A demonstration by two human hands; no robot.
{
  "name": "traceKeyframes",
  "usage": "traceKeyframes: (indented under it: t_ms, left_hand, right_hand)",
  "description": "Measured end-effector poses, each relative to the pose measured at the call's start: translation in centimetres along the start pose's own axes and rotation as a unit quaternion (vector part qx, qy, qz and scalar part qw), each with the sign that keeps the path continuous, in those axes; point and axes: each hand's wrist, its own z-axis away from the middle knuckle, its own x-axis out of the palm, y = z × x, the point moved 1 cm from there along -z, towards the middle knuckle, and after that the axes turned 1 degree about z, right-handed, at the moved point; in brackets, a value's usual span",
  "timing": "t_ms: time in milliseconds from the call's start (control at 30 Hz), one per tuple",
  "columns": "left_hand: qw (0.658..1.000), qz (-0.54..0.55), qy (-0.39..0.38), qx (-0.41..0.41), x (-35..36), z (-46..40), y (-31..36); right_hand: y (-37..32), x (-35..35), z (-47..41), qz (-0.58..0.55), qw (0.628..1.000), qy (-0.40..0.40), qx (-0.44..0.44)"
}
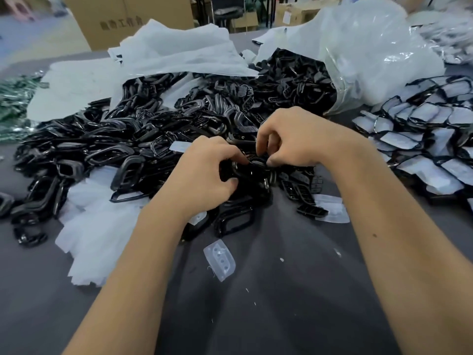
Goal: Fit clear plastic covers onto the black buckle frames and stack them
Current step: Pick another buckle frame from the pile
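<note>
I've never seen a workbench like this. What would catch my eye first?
Probably the big heap of black buckle frames spilling across the table's middle, with both hands, left hand and right hand, working one black frame together in front. On the right lie covered frames in overlapping rows.

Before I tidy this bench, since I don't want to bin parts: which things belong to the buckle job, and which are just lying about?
Job: black frame held by left hand and right hand; frame heap; clear cover; covered stack.
Lying about: cardboard box; green packets.
</note>
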Motion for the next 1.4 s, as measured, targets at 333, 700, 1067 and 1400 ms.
traceKeyframes:
  t_ms: [333, 700, 1067, 1400]
  left_hand:
    - [0.981, 0.097, 0.143, -0.084, -1.5, -0.1, -1.7]
    - [0.938, 0.252, 0.191, -0.141, -1.2, -0.3, -1.1]
    - [0.859, 0.414, 0.218, -0.208, -2.8, 0.4, -2.8]
    - [0.818, 0.450, 0.262, -0.244, -3.9, 1.4, -4.3]
  right_hand:
    - [0.3, -1.1, -0.2, -0.028, 0.985, -0.134, 0.102]
    - [-0.4, 0.7, 0.6, 0.128, 0.967, -0.164, 0.148]
    - [-1.4, -1.3, -0.9, -0.291, 0.953, 0.055, -0.061]
    - [-4.6, 2.4, -3.1, -0.443, 0.872, 0.121, -0.169]
